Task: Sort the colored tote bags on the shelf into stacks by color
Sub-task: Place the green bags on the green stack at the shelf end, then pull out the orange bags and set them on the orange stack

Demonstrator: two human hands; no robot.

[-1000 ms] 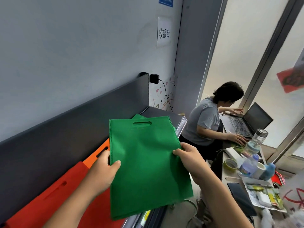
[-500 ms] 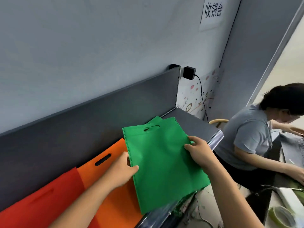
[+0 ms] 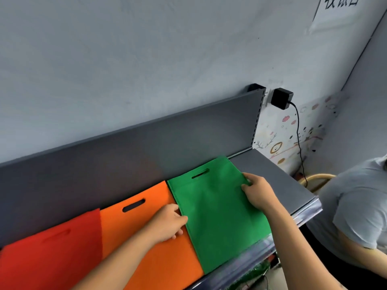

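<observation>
A green tote bag lies flat on the grey shelf, its cut-out handle toward the back panel. My left hand grips its left edge, and my right hand grips its right edge near the top. Left of it lies an orange tote bag, partly under the green one's edge. A red tote bag lies at the far left, overlapping the orange one.
A dark grey back panel rises behind the bags. A black charger with a cable hangs on the wall at the right. A seated person in a grey shirt is at the right, beside the shelf end.
The green bag has come down from mid-air and now lies flat on the shelf beside the orange bag. Both hands went down with it. The view has swung left.
</observation>
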